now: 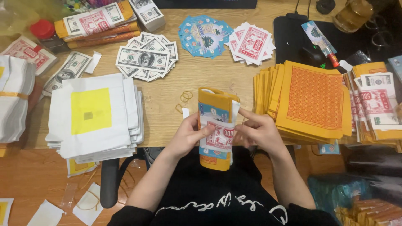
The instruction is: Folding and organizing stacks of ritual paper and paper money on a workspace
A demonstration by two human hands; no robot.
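- Light wooden table (201, 79) carries the paper goods.
- Stack of white paper sheets with a yellow square (94, 117) lies at left.
- Fanned grey-green paper banknotes (144, 58) lie near the middle.
- Blue printed paper slips (201, 35) sit just beside red-and-white printed slips (251, 44).
- Yellow rubber bands (185, 97).
- Fanned orange-patterned yellow sheets (312, 100) at right.
- Black mat (289, 35) behind them.

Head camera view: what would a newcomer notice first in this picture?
First, the two hands at the centre: the left hand and right hand hold an orange paper bundle upright, with printed notes wrapped around it. At the right lies a fanned stack of orange patterned sheets. At the left sits a white paper stack with a yellow square.
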